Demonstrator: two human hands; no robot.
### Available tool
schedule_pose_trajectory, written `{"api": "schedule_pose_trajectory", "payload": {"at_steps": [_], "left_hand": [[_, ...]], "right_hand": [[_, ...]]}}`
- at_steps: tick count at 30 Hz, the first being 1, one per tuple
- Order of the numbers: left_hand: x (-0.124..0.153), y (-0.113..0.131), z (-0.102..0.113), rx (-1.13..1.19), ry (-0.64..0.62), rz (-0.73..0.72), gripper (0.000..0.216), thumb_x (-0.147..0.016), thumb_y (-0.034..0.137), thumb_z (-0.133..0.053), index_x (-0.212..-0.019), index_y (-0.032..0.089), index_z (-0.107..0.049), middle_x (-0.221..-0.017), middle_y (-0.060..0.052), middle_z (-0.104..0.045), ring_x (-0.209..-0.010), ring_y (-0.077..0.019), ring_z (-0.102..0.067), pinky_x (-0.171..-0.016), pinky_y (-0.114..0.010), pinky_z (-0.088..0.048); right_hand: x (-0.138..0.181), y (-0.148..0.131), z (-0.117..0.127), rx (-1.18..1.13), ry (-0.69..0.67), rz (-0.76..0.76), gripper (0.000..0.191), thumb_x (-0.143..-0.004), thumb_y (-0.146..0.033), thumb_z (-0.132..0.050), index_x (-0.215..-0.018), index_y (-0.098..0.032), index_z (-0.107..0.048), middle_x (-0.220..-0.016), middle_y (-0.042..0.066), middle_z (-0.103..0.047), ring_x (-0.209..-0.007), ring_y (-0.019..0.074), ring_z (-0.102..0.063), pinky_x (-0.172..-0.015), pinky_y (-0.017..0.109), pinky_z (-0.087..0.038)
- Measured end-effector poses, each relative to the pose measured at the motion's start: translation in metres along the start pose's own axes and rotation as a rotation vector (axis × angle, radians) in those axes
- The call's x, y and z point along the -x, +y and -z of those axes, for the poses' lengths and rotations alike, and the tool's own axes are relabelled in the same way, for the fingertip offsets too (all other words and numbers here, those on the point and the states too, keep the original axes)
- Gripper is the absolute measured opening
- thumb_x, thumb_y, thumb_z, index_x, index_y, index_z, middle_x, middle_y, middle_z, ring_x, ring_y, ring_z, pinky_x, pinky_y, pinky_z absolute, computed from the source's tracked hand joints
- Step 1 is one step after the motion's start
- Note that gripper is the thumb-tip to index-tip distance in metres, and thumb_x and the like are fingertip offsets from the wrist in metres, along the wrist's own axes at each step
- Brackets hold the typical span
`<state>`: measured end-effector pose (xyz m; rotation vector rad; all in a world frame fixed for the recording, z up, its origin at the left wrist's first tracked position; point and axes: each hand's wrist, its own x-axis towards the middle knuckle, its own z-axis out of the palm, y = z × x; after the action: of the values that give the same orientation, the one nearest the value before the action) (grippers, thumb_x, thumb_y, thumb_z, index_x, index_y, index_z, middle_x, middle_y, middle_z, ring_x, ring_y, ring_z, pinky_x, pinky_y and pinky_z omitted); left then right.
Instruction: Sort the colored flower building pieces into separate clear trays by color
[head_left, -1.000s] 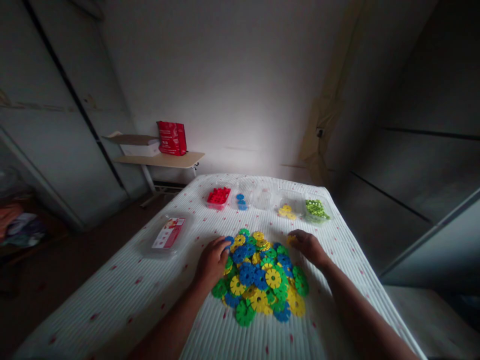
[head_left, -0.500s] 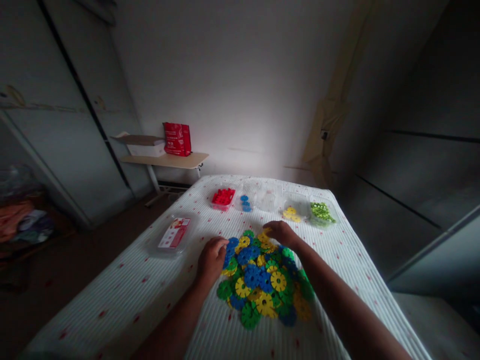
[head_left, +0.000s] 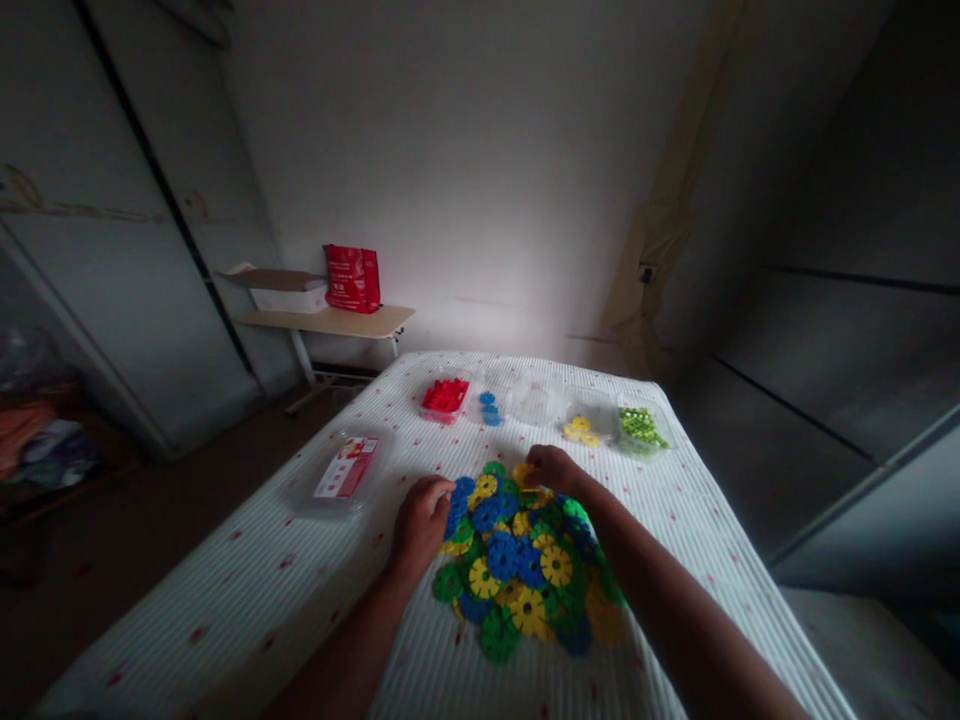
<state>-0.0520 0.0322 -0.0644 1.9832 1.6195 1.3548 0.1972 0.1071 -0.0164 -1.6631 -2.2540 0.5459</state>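
A heap of slotted plastic discs in blue, green and yellow (head_left: 504, 555) lies in front of me on the bed-like surface. My right hand (head_left: 553, 468) is at the heap's far edge, its fingers closed on a yellow slotted disc (head_left: 525, 477) that tilts up from the pile. At the heap's left side rests my left hand (head_left: 421, 527), fingers curled with the thumb close to them. Its fingertips meet the blue discs (head_left: 460, 494) there; whether one is gripped is hidden.
Beyond the heap stand clear tubs: one of red pieces (head_left: 445, 397), one with blue discs (head_left: 490, 410), one with yellow discs (head_left: 581, 431), one of light-green pieces (head_left: 641, 428). A labelled clear lid or tub (head_left: 346, 470) lies left. A side table (head_left: 330, 320) carries a red bag (head_left: 352, 279).
My right hand has closed further around a yellow disc, which now stands up more from the heap. My left hand has hardly moved. The view has shifted slightly.
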Motion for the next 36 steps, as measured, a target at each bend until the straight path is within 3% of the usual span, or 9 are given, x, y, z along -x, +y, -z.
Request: {"api": "schedule_pose_trajectory", "payload": {"at_steps": [4, 7, 12, 17, 23, 29, 36], "left_hand": [[0.000, 0.001, 0.000, 0.013, 0.011, 0.022, 0.022, -0.073, 0.014, -0.043, -0.080, 0.019, -0.063, -0.086, -0.004, -0.065, -0.086, -0.0163, -0.060, -0.083, -0.031, -0.047], [-0.001, 0.003, 0.001, 0.026, 0.024, 0.036, 0.022, -0.072, 0.015, -0.043, -0.080, 0.019, -0.064, -0.086, -0.004, -0.065, -0.085, -0.0163, -0.060, -0.082, -0.031, -0.048], [-0.002, 0.007, 0.004, 0.038, 0.025, 0.069, 0.022, -0.073, 0.015, -0.043, -0.080, 0.018, -0.063, -0.085, -0.004, -0.066, -0.084, -0.0163, -0.060, -0.082, -0.031, -0.048], [-0.002, 0.009, 0.006, 0.041, 0.026, 0.080, 0.024, -0.071, 0.013, -0.042, -0.079, 0.019, -0.064, -0.084, -0.003, -0.066, -0.085, -0.0158, -0.061, -0.081, -0.029, -0.048], [-0.002, 0.007, 0.006, 0.045, 0.032, 0.093, 0.022, -0.072, 0.014, -0.044, -0.080, 0.017, -0.064, -0.082, -0.004, -0.066, -0.081, -0.0167, -0.061, -0.078, -0.031, -0.049], [-0.001, 0.003, 0.004, 0.071, 0.033, 0.121, 0.022, -0.071, 0.011, -0.046, -0.083, 0.016, -0.064, -0.085, -0.005, -0.066, -0.083, -0.0163, -0.061, -0.077, -0.030, -0.050], [-0.001, 0.006, 0.007, 0.064, 0.039, 0.151, 0.019, -0.070, 0.015, -0.050, -0.083, 0.017, -0.064, -0.083, -0.004, -0.066, -0.081, -0.0161, -0.062, -0.072, -0.028, -0.051]], "right_hand": [[0.007, 0.006, 0.031, 0.021, 0.123, -0.063, 0.009, -0.066, -0.019, -0.061, -0.075, -0.015, -0.063, -0.068, -0.001, -0.062, -0.062, 0.0106, -0.052, -0.053, 0.019, -0.033], [0.007, 0.020, 0.061, 0.092, 0.360, -0.161, 0.010, -0.069, -0.020, -0.057, -0.077, -0.015, -0.062, -0.069, 0.001, -0.062, -0.061, 0.0118, -0.051, -0.054, 0.021, -0.032], [0.001, 0.037, 0.084, 0.127, 0.571, -0.274, 0.025, -0.068, -0.017, -0.056, -0.091, -0.014, -0.063, -0.078, 0.005, -0.066, -0.063, 0.0133, -0.055, -0.056, 0.021, -0.035], [0.012, 0.034, 0.069, 0.156, 0.607, -0.150, 0.022, -0.071, -0.016, -0.047, -0.085, -0.014, -0.065, -0.081, 0.007, -0.067, -0.067, 0.0149, -0.058, -0.061, 0.022, -0.038], [0.061, 0.051, 0.032, 0.229, 0.524, 0.055, 0.027, -0.079, -0.022, -0.038, -0.074, -0.016, -0.064, -0.077, 0.008, -0.065, -0.063, 0.0141, -0.057, -0.059, 0.022, -0.038], [0.093, 0.092, 0.014, 0.144, 0.478, -0.096, 0.024, -0.076, -0.027, -0.040, -0.076, -0.018, -0.062, -0.077, 0.006, -0.065, -0.066, 0.0160, -0.059, -0.061, 0.023, -0.041], [0.093, 0.087, 0.010, 0.161, 0.483, -0.129, 0.024, -0.077, -0.028, -0.039, -0.077, -0.019, -0.062, -0.081, 0.006, -0.064, -0.070, 0.0166, -0.058, -0.062, 0.024, -0.040]]}}
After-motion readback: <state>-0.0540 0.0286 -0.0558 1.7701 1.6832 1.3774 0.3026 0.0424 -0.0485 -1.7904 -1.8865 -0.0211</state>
